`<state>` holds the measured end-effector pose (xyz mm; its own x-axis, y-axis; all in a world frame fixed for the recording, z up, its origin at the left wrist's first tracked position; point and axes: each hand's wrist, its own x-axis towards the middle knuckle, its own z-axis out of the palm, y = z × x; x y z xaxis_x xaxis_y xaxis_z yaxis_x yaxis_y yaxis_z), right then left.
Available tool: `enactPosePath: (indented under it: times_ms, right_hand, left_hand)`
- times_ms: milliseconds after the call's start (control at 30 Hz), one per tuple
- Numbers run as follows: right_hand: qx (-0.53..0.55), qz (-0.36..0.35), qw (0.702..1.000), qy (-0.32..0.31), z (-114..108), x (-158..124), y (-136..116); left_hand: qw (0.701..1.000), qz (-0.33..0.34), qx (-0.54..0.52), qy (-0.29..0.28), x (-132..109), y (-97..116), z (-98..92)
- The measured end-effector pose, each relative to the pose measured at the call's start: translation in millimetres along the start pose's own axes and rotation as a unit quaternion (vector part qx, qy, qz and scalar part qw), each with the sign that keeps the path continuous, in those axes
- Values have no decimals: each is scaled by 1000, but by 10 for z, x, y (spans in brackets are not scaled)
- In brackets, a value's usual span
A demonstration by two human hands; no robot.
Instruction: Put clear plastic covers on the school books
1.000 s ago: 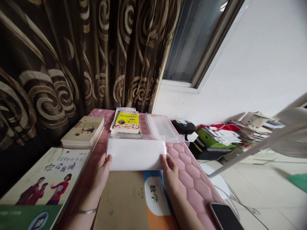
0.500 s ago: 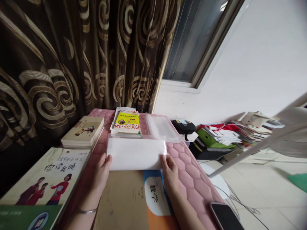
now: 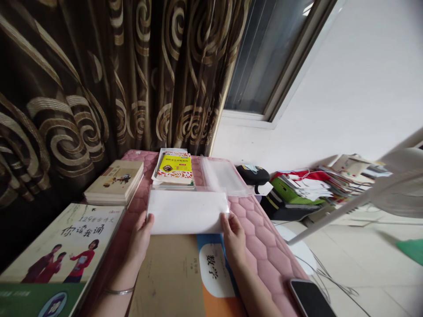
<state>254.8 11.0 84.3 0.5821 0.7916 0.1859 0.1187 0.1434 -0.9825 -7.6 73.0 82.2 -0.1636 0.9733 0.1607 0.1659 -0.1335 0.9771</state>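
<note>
Slim silvery bangle (image 3: 119,291) (left arm (image 3: 127,264))

- Lower centre: the left hand (image 3: 141,233) has its fingertips hidden behind the white sheet (image 3: 187,212).
- Bottom edge: the tan book (image 3: 168,277) is cut off; the sheet hides its far end.
- Lower right: the phone (image 3: 312,297) is cropped.
- Right edge: a green item (image 3: 411,251) is cropped, its kind unclear.
- Centre: the yellow-covered book's (image 3: 180,165) smallest print is unreadable.
</note>
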Motion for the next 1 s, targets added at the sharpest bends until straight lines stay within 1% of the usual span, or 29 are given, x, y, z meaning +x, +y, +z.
enactPosePath:
  times_ms: [100, 267, 467, 600, 733, 833, 1000]
  right_hand:
    - [-15, -9, 1000, 4, -6, 4, 36]
    - [15, 1, 1000, -12, -7, -3, 23]
    - [-1, -2, 1000, 1, 4, 6, 31]
    - [4, 2, 1000, -7, -1, 6, 41]
    - [19, 13, 1000, -13, -12, -4, 5]
    - [28, 15, 999, -16, -10, -3, -14]
    - [5, -2, 1000, -3, 1, 19, 31]
  left_hand:
    - [1000, 5, -7, 4, -3, 26, 6]
    - [1000, -1, -8, 29, -20, 89, 30]
    - [1000, -1, 2, 25, -25, 91, 39]
    - [1000, -4, 0, 17, -20, 45, 34]
    - [1000, 8, -6, 18, -15, 22, 36]
    - [1000, 9, -10, 17, -17, 35, 40]
    - [1000, 1, -9, 25, -20, 68, 34]
